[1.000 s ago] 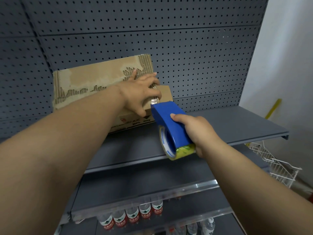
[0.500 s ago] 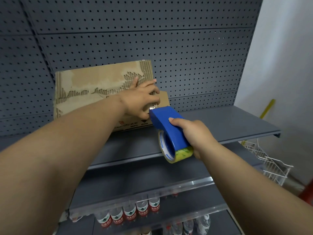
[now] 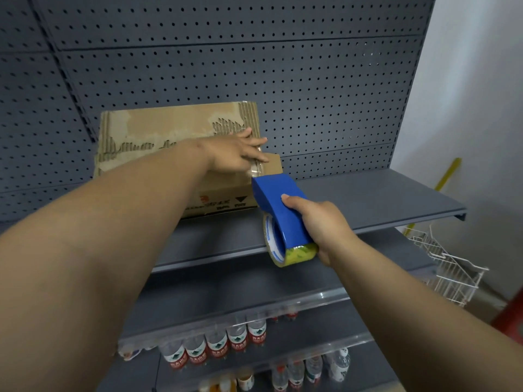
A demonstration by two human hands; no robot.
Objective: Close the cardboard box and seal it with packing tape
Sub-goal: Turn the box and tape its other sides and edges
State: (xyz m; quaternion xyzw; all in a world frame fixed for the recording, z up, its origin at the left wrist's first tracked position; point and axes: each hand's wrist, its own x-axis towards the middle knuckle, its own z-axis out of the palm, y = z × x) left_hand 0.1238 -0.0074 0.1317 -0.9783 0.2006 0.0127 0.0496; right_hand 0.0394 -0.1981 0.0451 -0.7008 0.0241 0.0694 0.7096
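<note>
Here the cardboard box (image 3: 181, 154) sits on the upper grey shelf (image 3: 368, 199), its back against the pegboard panel (image 3: 254, 66). Its rear flap stands upright, the paper skin torn away in patches so that the corrugated ribs show, while the right front corner carries red and black printing. The left hand (image 3: 235, 155) lies flat on the box's top near the right end, fingers straight and slightly spread, pressing down on a strip of clear tape (image 3: 256, 169) that runs from under the fingertips toward the front corner. Whether the box's top flaps are fully down under the hand I cannot tell, since the forearm covers them. The right hand (image 3: 318, 222) grips the blue tape dispenser (image 3: 280, 205) from the right side, fingers curled round its body and the thumb laid along the top. The dispenser's front end touches the box's right front corner, where the clear strip meets it. The yellowish roll of packing tape (image 3: 294, 254) sits in the dispenser's lower end, just below the hand. On the 2 lower shelves stand rows of water bottles (image 3: 215, 346) with red and white labels. A white wire basket (image 3: 447, 267) hangs at the right of the shelving.
</note>
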